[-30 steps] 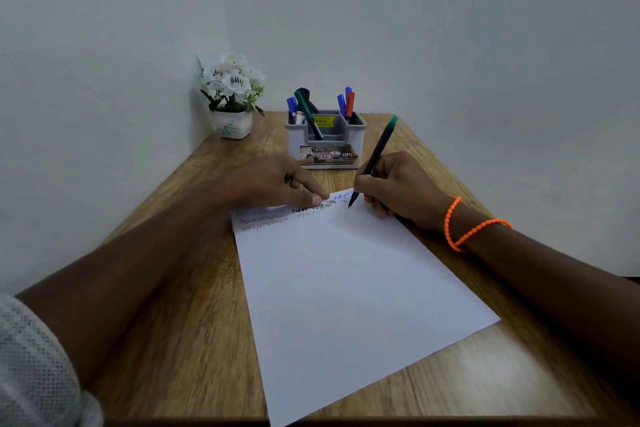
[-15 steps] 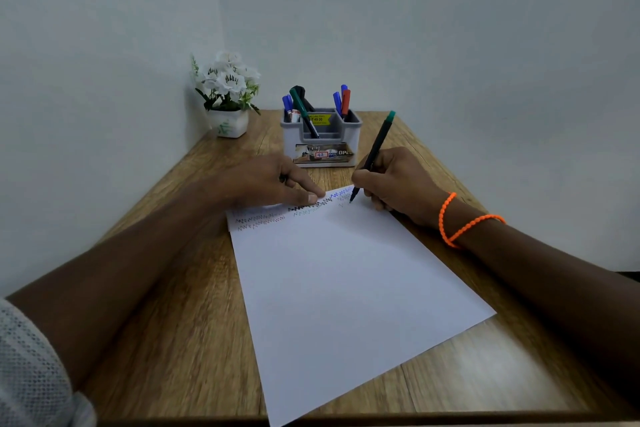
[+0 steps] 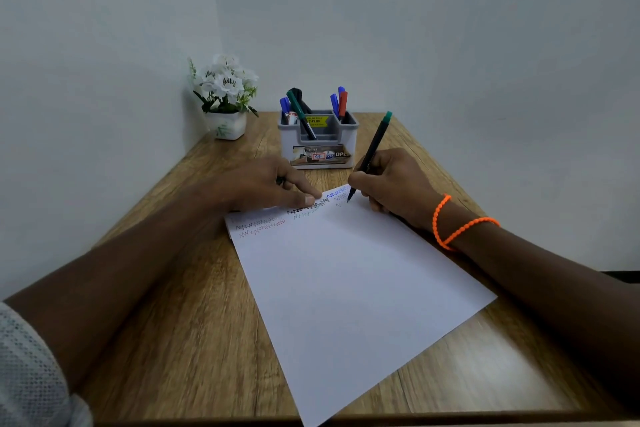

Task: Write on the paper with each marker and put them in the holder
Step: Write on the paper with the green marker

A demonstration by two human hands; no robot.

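**Mia:** How far along is the job? Start with the biggest thing.

**Sam:** The wooden table [image 3: 194, 322] is holding it all. The white paper [image 3: 346, 288] is lying slanted on it, and most of the sheet is sitting blank. Only the far edge is showing zigzag lines [image 3: 304, 210] in red, black, blue and a faint one. So I am guessing several markers are done already.

**Mia:** What are the hands doing?

**Sam:** The left hand [image 3: 263, 185] is lying flat, fingers straight, pressing down the far edge of the paper. The right hand [image 3: 391, 184] is pinching a green-capped marker [image 3: 372, 152], fingers curled round it. Its tip is touching the paper just beside the blue squiggle. I think that one is being tried right now.

**Mia:** And the box?

**Sam:** The grey holder [image 3: 320, 139] is standing behind the hands, near the far edge of the table. Blue markers [image 3: 284, 106] and something black are sitting in its left part, and a green marker [image 3: 299, 111] is leaning across the middle. A blue one and a red marker [image 3: 343, 104] are standing in its right part.

**Mia:** What is left?

**Sam:** I am seeing no loose markers on the table. So this one is looking like the last. It is waiting to go into the holder.

**Mia:** Anything else?

**Sam:** A little pot of white flowers [image 3: 225, 94] is sitting in the corner.
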